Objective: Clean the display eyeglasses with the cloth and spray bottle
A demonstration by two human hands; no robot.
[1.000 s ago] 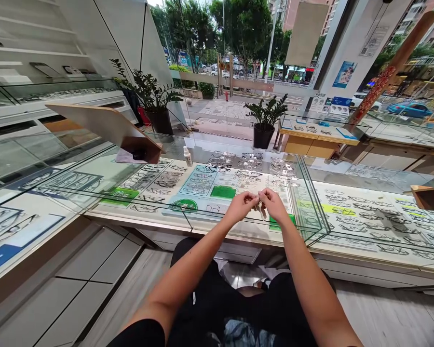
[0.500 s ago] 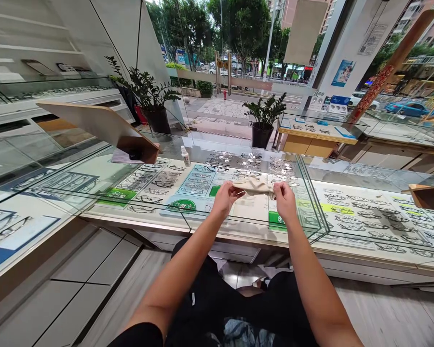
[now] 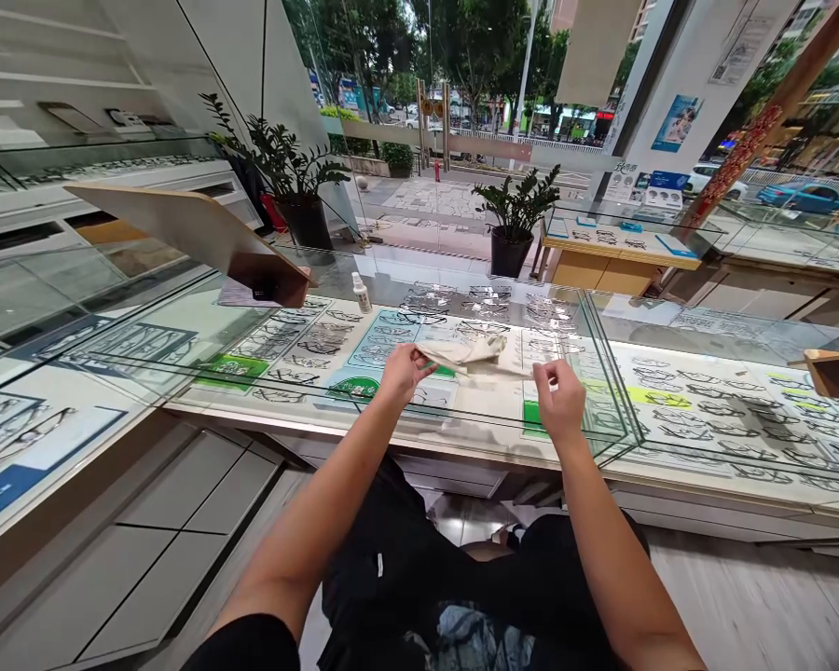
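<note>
- Cloth [image 3: 479,356], pale beige, hangs stretched between both hands over the bench, its middle bunched in folds; holding it by opposite ends probably serves to spread it and keep it lifted.
- Left hand [image 3: 402,373] pinches one end between thumb and fingers; the cloth runs from those fingertips off to the right.
- Right hand [image 3: 561,396] seems to grip the other end with curled fingers, so the cloth lies to its left; the fingertips are small in view, and this hold is less certain.
- Bench [image 3: 405,431], topped with glass, lies beneath; rows of glasses [image 3: 325,338] sit inside, likely laid out to be seen yet kept from dust and handling.
- Green card [image 3: 532,417] lies under the glass, near the right hand and closer to the person than the cloth, perhaps as a label.
- White bottle [image 3: 362,294] stands upright beyond the left hand and to its left, presumably put there to be reachable without crowding the cloth.
</note>
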